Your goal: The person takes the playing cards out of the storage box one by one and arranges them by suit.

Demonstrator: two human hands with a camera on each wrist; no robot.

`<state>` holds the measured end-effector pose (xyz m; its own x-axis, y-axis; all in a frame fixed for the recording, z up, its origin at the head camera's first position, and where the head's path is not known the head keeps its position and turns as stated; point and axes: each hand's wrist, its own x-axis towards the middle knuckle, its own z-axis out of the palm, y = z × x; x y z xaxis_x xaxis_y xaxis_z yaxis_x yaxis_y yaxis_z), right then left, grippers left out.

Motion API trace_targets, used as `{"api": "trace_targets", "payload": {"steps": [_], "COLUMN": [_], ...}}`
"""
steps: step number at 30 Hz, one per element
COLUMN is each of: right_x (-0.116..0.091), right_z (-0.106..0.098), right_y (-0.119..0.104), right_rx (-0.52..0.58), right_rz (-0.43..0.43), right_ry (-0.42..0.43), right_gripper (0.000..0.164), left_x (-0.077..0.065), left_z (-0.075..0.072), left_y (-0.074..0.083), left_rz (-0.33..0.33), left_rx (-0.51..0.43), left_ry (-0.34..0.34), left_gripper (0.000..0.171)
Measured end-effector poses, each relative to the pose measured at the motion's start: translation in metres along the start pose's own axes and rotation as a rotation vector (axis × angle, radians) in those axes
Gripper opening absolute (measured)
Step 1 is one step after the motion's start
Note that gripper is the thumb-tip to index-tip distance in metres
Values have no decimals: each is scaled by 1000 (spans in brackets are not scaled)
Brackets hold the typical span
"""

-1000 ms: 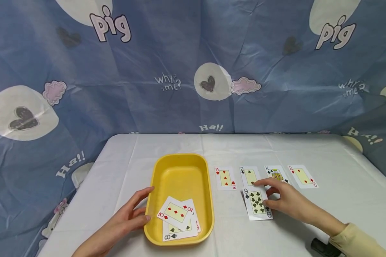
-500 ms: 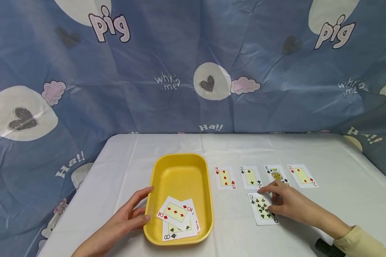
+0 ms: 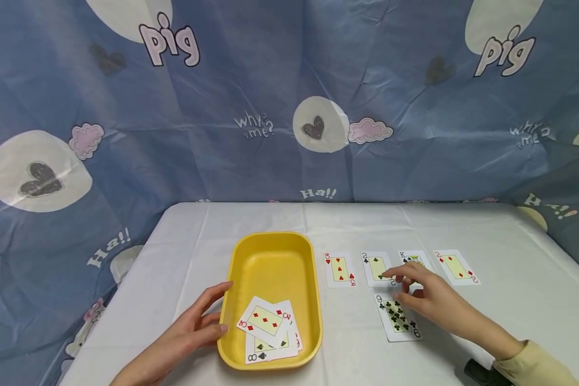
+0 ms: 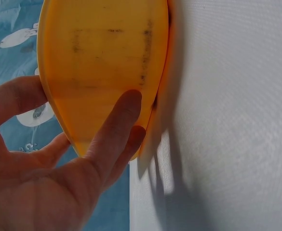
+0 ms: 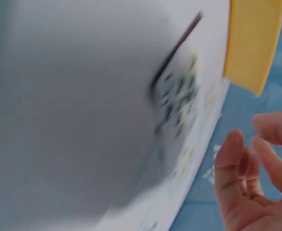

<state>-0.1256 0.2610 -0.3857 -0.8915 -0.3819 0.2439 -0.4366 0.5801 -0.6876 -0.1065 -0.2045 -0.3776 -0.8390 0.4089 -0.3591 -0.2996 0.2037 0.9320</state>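
Note:
My right hand [image 3: 427, 292] hovers over the nine of clubs [image 3: 399, 321], fingers loosely bent and nothing between them. Blurred in the right wrist view, that card [image 5: 179, 98] lies beyond the fingertips. The nine sits below a row of face-up cards: three of hearts [image 3: 340, 271], two of clubs [image 3: 372, 269], a king [image 3: 407, 258] partly covered by my hand, and two of diamonds [image 3: 455, 267]. My left hand [image 3: 188, 329] touches the yellow tray [image 3: 272, 276]: index finger and thumb at its rim, other fingers [image 4: 114, 130] against its outer wall.
Inside the tray, a three of diamonds [image 3: 265, 321] overlaps an eight of spades [image 3: 255, 356] and another red card. A white cloth [image 3: 347, 225] covers the table, with a blue printed curtain [image 3: 251, 64] behind. Something dark [image 3: 482, 372] is beside the right sleeve [image 3: 535, 364].
My right hand slides the nine of clubs toward me and rightward, off the two of clubs, then lets go and lifts slightly away. The left hand stays at the tray.

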Motion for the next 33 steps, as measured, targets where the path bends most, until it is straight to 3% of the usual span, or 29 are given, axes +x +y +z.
{"api": "trace_targets", "payload": {"steps": [5,11,18,27,33], "right_x": [13,30,47,65,77], "right_z": [13,31,49,71,82], "right_y": [-19,-40,-67,-83,-92], "right_rx": [142,293,421,445,389], "right_rz": [-23,-149,-249,-298,-242], "right_ry": [-2,-30,-125,-277,-380], "right_gripper": [31,32,37,40,41], "left_x": [0,-1,0,-1,-1], "left_z": [0,2,2,2,2], "left_y": [0,2,3,5,4], "left_rz": [-4,-31,-35,-38,-41], "left_rx": [-6,13,15,8,15], "left_ry": [5,33,37,42,45], "left_gripper": [70,70,70,70,69]}}
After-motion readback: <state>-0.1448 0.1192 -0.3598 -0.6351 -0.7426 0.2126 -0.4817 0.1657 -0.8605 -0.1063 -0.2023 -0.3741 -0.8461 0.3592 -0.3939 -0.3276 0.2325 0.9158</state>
